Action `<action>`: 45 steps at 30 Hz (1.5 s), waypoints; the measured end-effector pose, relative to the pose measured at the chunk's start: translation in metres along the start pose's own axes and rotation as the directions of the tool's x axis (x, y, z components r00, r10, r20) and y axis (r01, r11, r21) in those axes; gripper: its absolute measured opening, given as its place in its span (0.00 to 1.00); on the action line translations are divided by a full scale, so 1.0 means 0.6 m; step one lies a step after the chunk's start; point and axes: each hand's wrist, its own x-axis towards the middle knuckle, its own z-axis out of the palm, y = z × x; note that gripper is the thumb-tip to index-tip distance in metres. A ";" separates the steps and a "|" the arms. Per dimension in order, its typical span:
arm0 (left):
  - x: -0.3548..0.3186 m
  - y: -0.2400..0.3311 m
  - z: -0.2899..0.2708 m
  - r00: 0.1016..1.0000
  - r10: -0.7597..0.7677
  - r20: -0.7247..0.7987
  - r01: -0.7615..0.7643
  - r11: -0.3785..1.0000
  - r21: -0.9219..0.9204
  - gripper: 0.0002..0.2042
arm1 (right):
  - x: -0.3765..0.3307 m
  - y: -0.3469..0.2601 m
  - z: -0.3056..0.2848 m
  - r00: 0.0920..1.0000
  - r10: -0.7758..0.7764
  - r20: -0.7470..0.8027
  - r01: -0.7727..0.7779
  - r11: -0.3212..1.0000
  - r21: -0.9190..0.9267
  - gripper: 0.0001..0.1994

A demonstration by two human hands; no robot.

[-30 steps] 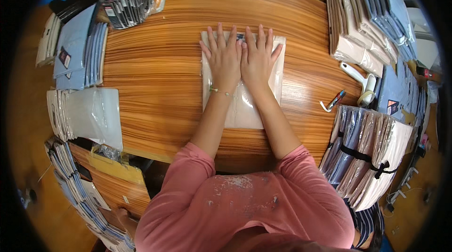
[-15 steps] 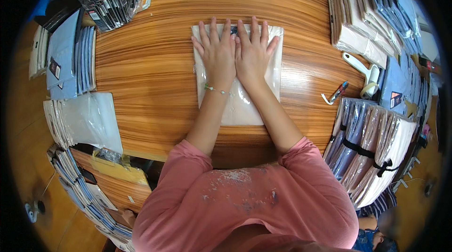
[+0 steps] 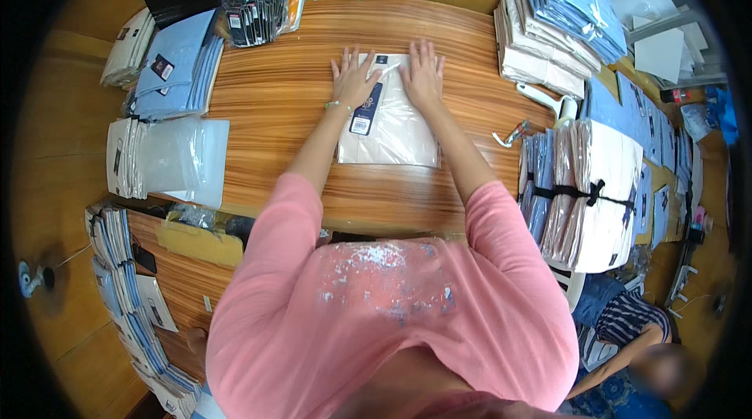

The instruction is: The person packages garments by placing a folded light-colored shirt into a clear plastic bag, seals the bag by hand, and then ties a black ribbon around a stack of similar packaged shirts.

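Observation:
A folded cream shirt in a clear plastic bag (image 3: 399, 133) lies flat on the wood-grain table in front of me. A dark blue hang tag (image 3: 366, 110) shows on its front, and a small dark label sits at its collar. My left hand (image 3: 356, 81) rests on the bag's upper left edge, palm down with fingers spread. Across from it, my right hand (image 3: 424, 74) lies flat on the upper right edge, fingers stretched out. Neither hand grips anything.
Stacked bagged shirts stand at the left (image 3: 176, 66) and far right (image 3: 548, 23). A bundle tied with black ribbon (image 3: 587, 192), a white tape dispenser (image 3: 548, 98) and a small cutter-like tool (image 3: 515, 134) lie right. Another person (image 3: 627, 325) sits at lower right.
My hands have slid apart from the bag's middle to its two upper side edges, uncovering the hang tag. The whole view has shifted, showing more of the table's far side.

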 end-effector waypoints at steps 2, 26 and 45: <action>-0.021 -0.023 0.003 0.997 0.046 0.056 -0.047 0.999 0.017 0.29 | -0.024 -0.003 0.002 0.990 -0.004 0.142 0.003 1.000 0.010 0.30; -0.136 0.039 -0.118 0.815 0.065 0.576 -0.222 0.953 0.207 0.26 | -0.180 0.012 -0.143 0.845 0.160 0.510 -0.122 0.987 -0.108 0.26; -0.265 0.016 -0.078 0.540 -0.002 0.842 0.840 -0.055 -0.539 0.21 | -0.380 -0.020 -0.184 0.670 0.331 0.665 -0.478 -0.492 0.727 0.18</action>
